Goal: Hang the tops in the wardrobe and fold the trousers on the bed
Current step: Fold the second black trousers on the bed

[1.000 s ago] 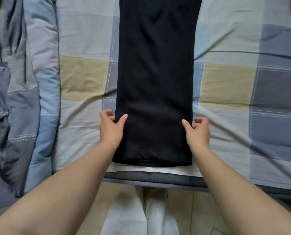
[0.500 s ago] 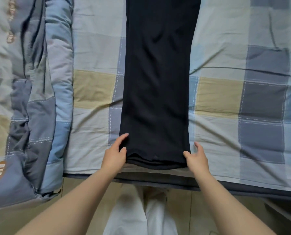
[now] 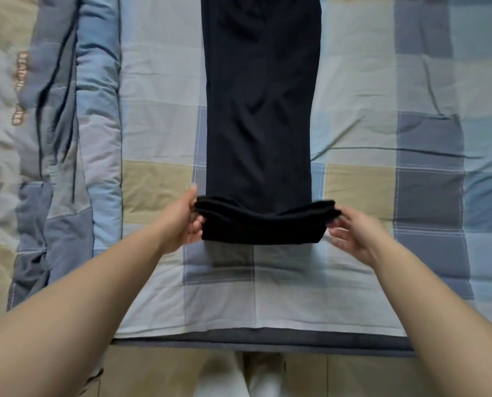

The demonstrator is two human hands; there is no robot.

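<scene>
Now that the hem has risen off the bed, left hand and right hand pinch the black trousers, beginning the fold.

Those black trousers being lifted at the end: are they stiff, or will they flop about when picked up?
Probably floppy: the black trousers sag in the middle between the left hand and right hand, which pinch the lifted end at its corners. They look fairly light, since fingertip pinches seem enough to lift them. The fabric lies smooth on the checked sheet, so it may slide easily.
</scene>
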